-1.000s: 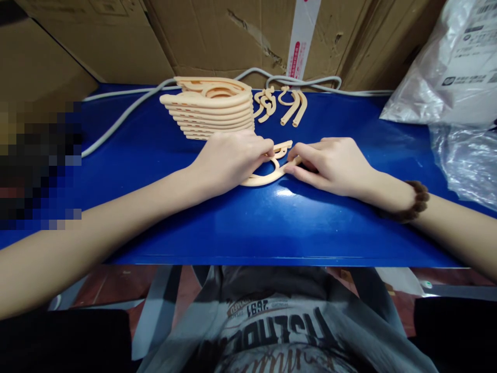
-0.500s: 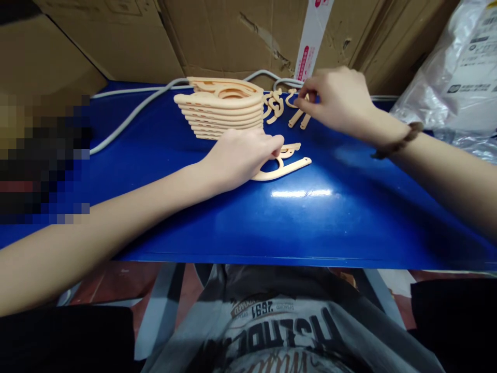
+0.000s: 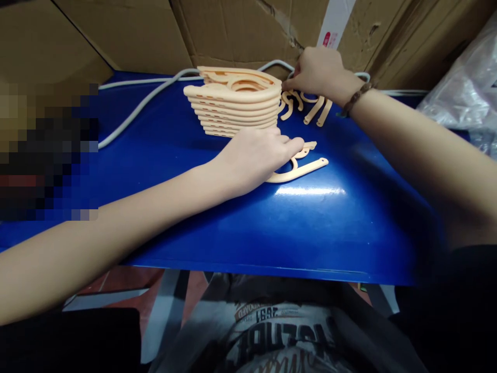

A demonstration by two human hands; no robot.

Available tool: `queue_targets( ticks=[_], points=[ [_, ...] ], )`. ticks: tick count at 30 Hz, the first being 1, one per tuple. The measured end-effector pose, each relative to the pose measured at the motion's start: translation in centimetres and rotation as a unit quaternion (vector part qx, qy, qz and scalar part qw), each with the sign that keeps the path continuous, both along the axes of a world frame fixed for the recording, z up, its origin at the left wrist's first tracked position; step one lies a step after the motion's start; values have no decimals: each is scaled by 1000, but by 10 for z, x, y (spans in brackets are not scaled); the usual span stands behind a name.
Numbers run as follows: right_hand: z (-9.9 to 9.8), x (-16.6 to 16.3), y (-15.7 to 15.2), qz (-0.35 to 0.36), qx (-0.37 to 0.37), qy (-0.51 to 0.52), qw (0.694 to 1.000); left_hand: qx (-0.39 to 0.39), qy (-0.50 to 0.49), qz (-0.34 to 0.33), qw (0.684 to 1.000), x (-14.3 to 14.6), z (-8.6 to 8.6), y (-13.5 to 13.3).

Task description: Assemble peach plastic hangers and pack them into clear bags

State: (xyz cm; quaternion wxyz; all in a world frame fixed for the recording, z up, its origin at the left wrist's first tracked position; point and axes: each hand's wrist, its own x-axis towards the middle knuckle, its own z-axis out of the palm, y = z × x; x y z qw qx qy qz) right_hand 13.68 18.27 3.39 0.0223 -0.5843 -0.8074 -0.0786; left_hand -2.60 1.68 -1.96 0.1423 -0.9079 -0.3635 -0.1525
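My left hand (image 3: 260,158) is closed over a cream plastic folding hanger (image 3: 297,172) low on the blue table. An arm with a small end hole sticks out past my fingers to the right. Behind that hand rises a neat stack of matching folded hangers (image 3: 236,106). To the right of the stack lie loose curved hanger hooks (image 3: 288,107). My right hand (image 3: 319,70) reaches over them, fingertips pinched at the pile's back; whatever they grip is hidden. Below this hand lie two straight cream hanger arms (image 3: 314,111).
A grey-white cable (image 3: 135,111) runs along the back of the blue table (image 3: 217,233). Cardboard boxes (image 3: 233,36) stand behind it like a wall. Clear plastic wrapping (image 3: 452,103) lies at the right rear. A blurred-out area covers the left side.
My right hand has moved left and back, from above the straight arms to the hooks beside the stack. My left hand stays on the hanger. The view has shifted slightly.
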Motion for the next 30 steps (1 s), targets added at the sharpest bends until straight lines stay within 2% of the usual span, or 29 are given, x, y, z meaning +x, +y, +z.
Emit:
queue_targets(
  ticks=[8,11,15,19,23,27,30],
  points=[
    [7,5,-7,10,-43,77,996,-1,-4,-6,1000,3,1,-1],
    [12,9,-8,6,-32,110,993,15,-19,1,1000,3,-2,0],
    [19,22,-29,31,-27,107,993,12,-16,1,1000,1,-3,1],
    [24,46,-68,142,-2,68,988,-10,-13,-10,1000,-2,-1,1],
    [16,75,-103,207,3,69,976,-10,-27,-11,1000,-3,-1,2],
    [-4,101,-127,292,-62,141,944,-2,-23,-16,1000,-3,-3,3],
    [-15,112,-140,325,-114,169,924,20,-11,-18,1000,-2,-4,4]
  ],
)
